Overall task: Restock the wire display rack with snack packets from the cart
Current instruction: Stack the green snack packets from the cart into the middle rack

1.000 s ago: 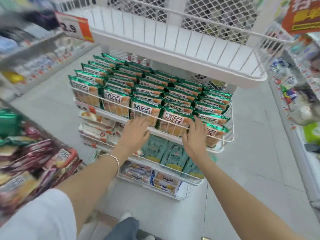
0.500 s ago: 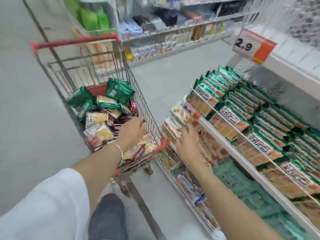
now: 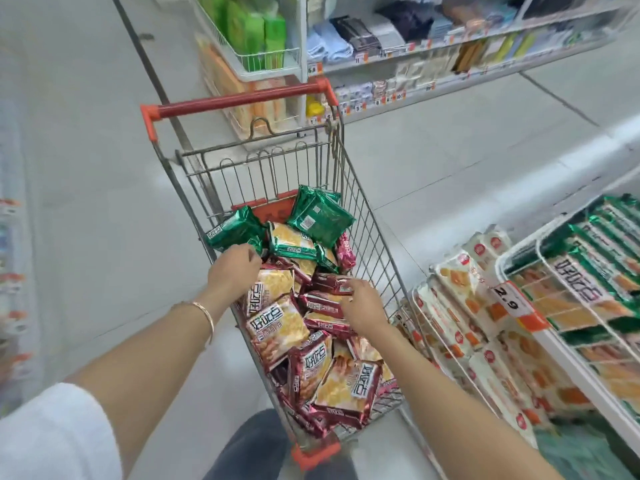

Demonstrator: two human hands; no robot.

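Note:
A wire shopping cart [image 3: 363,216] with a red handle [image 3: 242,98] stands in front of me, heaped with snack packets: maroon ones [image 3: 343,389] near me, green ones [image 3: 320,216] at the far end. My left hand [image 3: 233,268], with a bangle on the wrist, hovers inside the cart with its fingers curled at the edge of a green packet [image 3: 235,228]. My right hand [image 3: 362,299] lies flat on a maroon packet [image 3: 330,284], fingers spread. Neither hand has lifted a packet. The white wire display rack [image 3: 554,341] is at the right, with green packets [image 3: 588,258] on its upper tier.
Cream and orange packets [image 3: 460,282] fill the rack's lower tier beside the cart. A 2.9 price tag [image 3: 509,299] hangs on the rack's front. Store shelves [image 3: 415,53] line the back, and a white basket stand [image 3: 256,64] rises behind the cart. Grey floor lies to the left.
My view swung left from the rack to the cart. My left hand went further into the cart toward the green packets. My right hand left the rack and now rests on the maroon packets.

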